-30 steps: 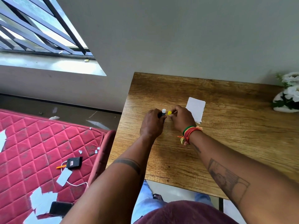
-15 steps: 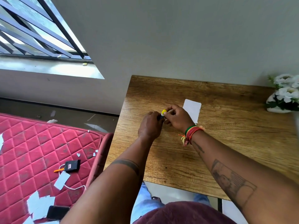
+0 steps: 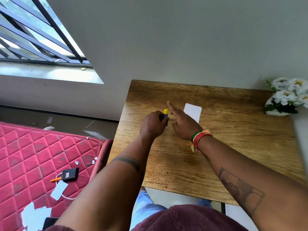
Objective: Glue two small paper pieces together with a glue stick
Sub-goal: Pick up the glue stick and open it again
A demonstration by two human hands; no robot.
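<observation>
Left hand [image 3: 154, 125]: fist clamped around glue stick [image 3: 165, 113], yellow cap on top.
Right hand [image 3: 182, 125]: fingers apart, empty, just beside the stick.
Paper [image 3: 192, 112]: flat on table [image 3: 233, 147], near right hand.
Advice: set stick aside, away from paper.

Bright daylight from window [image 3: 41, 39], wide-angle edge warp, slight blur
</observation>
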